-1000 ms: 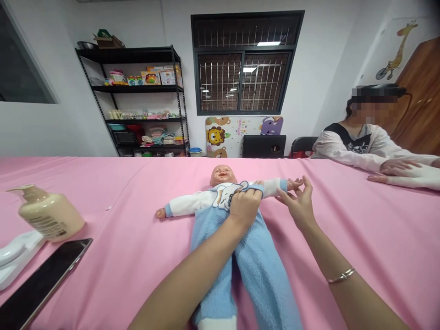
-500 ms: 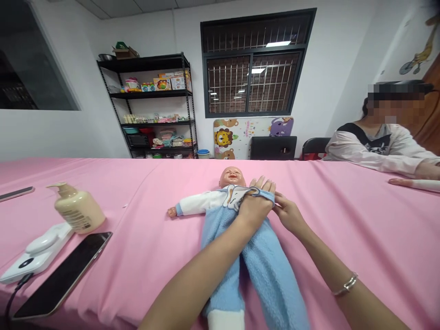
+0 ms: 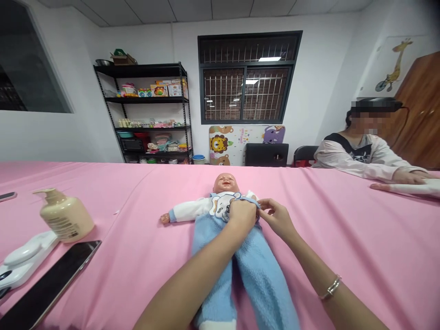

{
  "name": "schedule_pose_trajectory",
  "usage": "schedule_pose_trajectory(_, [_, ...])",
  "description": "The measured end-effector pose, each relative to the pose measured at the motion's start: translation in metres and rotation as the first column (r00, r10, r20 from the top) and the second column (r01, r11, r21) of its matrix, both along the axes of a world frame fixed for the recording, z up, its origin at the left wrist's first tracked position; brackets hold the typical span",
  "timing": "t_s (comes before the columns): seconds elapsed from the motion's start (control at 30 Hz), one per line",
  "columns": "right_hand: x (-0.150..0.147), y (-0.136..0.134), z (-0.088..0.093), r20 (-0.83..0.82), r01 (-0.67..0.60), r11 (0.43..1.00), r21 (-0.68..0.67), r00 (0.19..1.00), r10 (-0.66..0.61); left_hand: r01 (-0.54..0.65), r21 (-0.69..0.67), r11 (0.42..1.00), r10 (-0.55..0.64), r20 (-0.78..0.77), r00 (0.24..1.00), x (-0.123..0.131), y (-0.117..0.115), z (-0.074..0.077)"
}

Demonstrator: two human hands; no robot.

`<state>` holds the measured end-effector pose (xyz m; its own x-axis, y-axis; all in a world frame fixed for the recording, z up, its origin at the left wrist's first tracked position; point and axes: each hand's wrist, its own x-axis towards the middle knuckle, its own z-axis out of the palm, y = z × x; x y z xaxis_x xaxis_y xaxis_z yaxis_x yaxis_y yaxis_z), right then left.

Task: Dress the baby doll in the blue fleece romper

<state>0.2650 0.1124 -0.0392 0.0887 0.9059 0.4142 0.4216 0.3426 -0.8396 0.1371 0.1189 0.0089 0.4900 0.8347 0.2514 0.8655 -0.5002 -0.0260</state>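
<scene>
A baby doll [image 3: 226,183] lies on its back on the pink-covered table, head away from me. It wears a fluffy light-blue and white romper [image 3: 215,238] with a bear face on the chest. Its white sleeve with a blue cuff [image 3: 187,211] stretches out to the left, the small doll hand showing. My left hand [image 3: 243,215] is closed on the chest at the romper's blue-trimmed edge, its fingertips hidden in the cloth. Beside it my right hand [image 3: 277,219] pinches the same edge between thumb and fingers. The doll's other arm is mostly covered.
At left stand a pump bottle [image 3: 67,215], a white device with a cable [image 3: 27,256] and a dark phone [image 3: 51,279]. Another phone [image 3: 7,196] lies at the far left edge. A person [image 3: 364,151] sits at the right beside another doll's arm [image 3: 402,188]. Shelves [image 3: 144,98] stand behind.
My left hand's fingers, stretched out past the blue edge before, are now curled into the cloth. My right hand stays at that edge. The whole view has shifted slightly.
</scene>
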Motion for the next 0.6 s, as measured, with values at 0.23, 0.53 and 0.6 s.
schedule_pose_trajectory(0.23, [0.017, 0.031, 0.000, 0.141, 0.092, 0.996, 0.009, 0.986, -0.092, 0.076, 0.066, 0.995, -0.072, -0.054, 0.996, -0.001, -0.004, -0.001])
schedule_pose_trajectory(0.53, [0.024, 0.096, 0.006, 0.165, 0.015, 0.990, -0.139, 0.986, 0.009, 0.086, 0.086, 0.993, -0.078, -0.088, 0.993, -0.001, -0.015, 0.008])
schedule_pose_trajectory(0.6, [0.020, 0.108, 0.004, 0.132, 0.003, 0.989, -0.146, 0.991, 0.016, 0.105, 0.067, 0.992, -0.099, -0.090, 0.991, -0.002, -0.020, 0.015])
